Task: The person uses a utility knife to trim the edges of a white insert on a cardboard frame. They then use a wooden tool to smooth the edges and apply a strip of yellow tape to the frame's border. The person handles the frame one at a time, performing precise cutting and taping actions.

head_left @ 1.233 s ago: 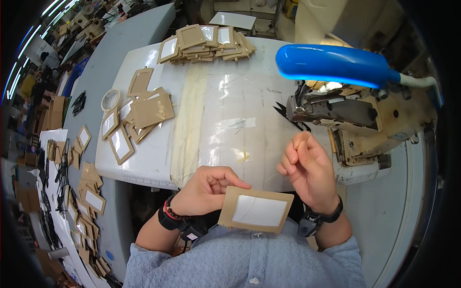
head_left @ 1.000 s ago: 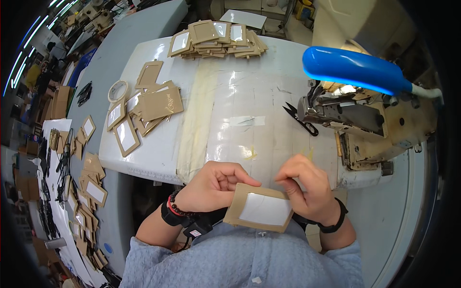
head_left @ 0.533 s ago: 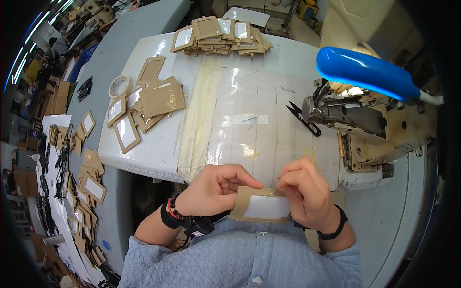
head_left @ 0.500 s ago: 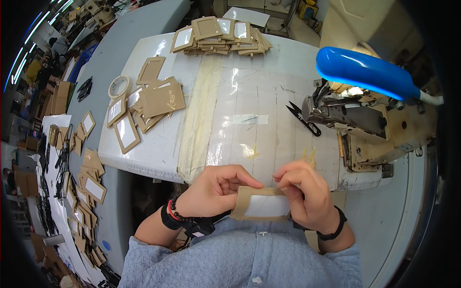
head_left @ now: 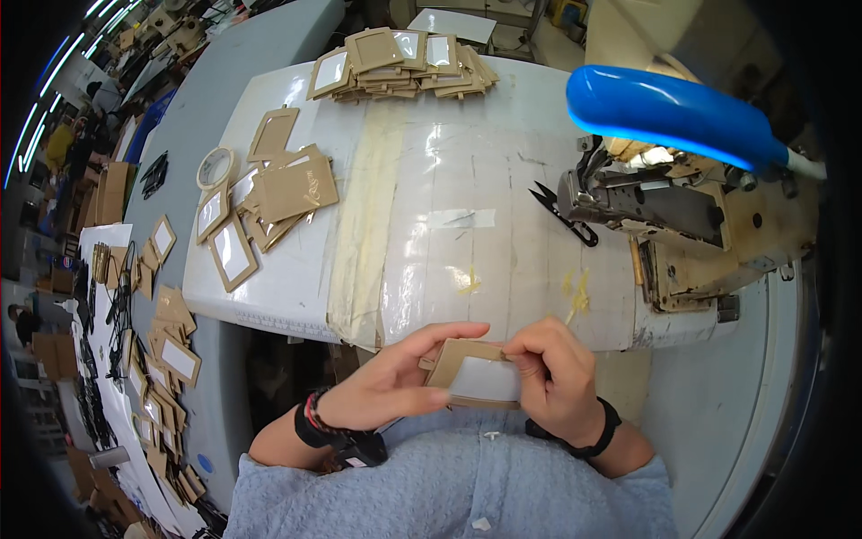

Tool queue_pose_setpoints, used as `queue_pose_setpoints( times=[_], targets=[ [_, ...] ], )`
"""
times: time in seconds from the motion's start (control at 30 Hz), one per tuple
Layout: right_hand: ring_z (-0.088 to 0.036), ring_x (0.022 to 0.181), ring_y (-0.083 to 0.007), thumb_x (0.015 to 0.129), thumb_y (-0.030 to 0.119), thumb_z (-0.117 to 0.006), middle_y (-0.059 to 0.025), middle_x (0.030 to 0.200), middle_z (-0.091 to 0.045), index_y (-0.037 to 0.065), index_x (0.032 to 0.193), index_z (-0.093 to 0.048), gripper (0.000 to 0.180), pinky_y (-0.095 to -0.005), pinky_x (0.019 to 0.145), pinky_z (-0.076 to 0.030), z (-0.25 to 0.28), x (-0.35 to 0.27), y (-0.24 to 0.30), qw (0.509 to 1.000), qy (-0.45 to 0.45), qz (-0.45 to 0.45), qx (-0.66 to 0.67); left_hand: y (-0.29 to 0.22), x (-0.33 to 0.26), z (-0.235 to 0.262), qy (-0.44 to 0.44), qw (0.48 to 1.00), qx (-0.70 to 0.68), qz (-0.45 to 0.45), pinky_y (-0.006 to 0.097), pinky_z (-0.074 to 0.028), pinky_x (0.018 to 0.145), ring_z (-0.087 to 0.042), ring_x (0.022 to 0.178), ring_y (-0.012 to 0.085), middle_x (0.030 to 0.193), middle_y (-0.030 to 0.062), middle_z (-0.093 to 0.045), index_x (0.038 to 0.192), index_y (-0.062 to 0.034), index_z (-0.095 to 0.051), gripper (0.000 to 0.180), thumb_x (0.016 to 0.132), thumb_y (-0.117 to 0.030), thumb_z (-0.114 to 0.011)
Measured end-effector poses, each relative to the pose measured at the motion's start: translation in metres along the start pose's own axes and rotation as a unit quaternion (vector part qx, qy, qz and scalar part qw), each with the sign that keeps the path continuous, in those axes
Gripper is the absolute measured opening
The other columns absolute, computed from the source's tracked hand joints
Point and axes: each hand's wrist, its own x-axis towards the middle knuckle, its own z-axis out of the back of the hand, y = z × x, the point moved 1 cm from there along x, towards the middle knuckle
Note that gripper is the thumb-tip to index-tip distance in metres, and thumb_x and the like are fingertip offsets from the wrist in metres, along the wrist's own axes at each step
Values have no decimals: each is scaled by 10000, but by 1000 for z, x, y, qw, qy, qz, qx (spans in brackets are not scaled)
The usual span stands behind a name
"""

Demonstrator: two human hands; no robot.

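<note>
A tan badge holder with a whitish window is held in front of my body, just off the table's near edge. My right hand pinches its upper right edge between thumb and bent fingers. Around its left end lies my left hand, thumb across the lower left corner and fingers stretched along the upper edge. A small tab sticks out at the holder's left end. Fingers hide part of the right side.
More badge holders form a heap at the table's far edge and a pile at left, beside a tape roll. Black thread snips lie near the sewing machine with its blue cover. Further holders cover the left side surface.
My left hand has opened its fingers and shifted its grip along the holder's left end. The holder has tilted and moved slightly left. My right hand has closed on its upper right edge.
</note>
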Motion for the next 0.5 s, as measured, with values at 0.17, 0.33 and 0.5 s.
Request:
queue_pose_setpoints(
  times=[0.17, 0.33, 0.5],
  targets=[
    [-593, 671, -248, 875, -62, -616, -124, 797, -586, -11, 918, -579, 76, -311, 578, -486, -5, 2, 7, 1000, -20, -4, -3, -4, 4, -12, -126, 953, 257, -97, 208, -465, 786, -596, 934, 61, 1060, 69, -661, 1310, -4, -486, 429, 898, 5, -605],
    [-584, 664, -250, 853, -66, -629, -118, 795, -584, -12, 912, -592, 88, -314, 571, -481, -6, 7, 14, 999, -24, 21, -13, -3, 5, -13, -182, 926, 299, -138, 199, -451, 661, -564, 770, 33, 891, 15, -635, 1109, -7, -567, 253, 862, -23, -617],
    [-564, 689, -259, 771, -95, -655, -106, 829, -570, 8, 897, -628, 165, -329, 586, -467, 3, 10, 18, 996, -32, 40, -75, -4, 5, -13, -183, 937, 256, -148, 192, -431, 648, -549, 759, 16, 871, 10, -618, 1031, -11, -557, 207, 838, 3, -630]
  ],
)
